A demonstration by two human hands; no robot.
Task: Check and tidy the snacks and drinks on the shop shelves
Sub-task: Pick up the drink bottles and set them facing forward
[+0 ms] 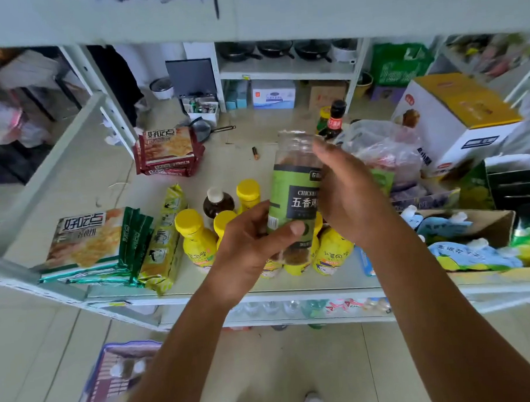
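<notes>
One green-labelled jar [293, 181], one brown bottle [218, 203], three clearly visible yellow caps [188, 219].

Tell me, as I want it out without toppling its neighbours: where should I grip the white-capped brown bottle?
Probably by its white cap and neck, pinched from straight above. The brown bottle stands upright, with yellow-capped bottles crowding its front and right and a yellow snack pack on its left, so its sides are hard to reach.

Battery [255, 153] lying near a dark frying pan [203, 131]; purple basket [113, 380] lower left
</notes>
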